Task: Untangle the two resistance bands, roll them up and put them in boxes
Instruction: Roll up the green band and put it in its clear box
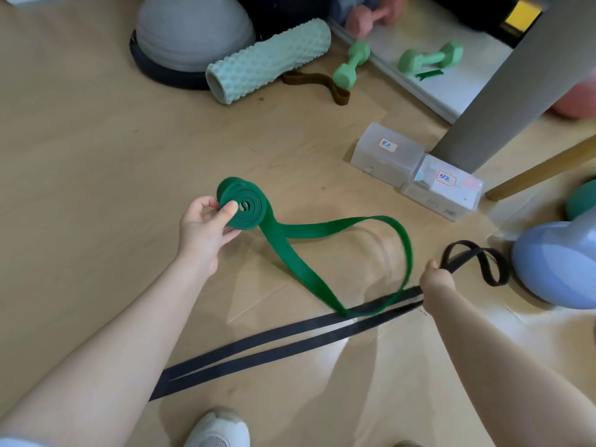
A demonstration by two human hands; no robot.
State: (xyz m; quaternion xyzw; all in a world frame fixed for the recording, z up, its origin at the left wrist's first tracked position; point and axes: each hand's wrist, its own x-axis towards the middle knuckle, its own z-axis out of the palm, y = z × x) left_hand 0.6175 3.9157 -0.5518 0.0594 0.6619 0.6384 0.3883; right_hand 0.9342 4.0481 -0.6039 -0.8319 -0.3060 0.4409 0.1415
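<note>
Left hand pinches the half-rolled green band above the floor, fingers curled on the coil; right hand grips the black band lying on the floor (green tail looks caught with it). Free the tail, keep wraps tight, then box

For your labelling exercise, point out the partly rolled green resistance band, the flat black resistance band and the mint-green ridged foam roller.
Partly rolled green resistance band (246, 208), head view, on the coil's face.
Flat black resistance band (290, 337), head view, on the upper strap.
Mint-green ridged foam roller (274, 58), head view, mid-body.
</note>
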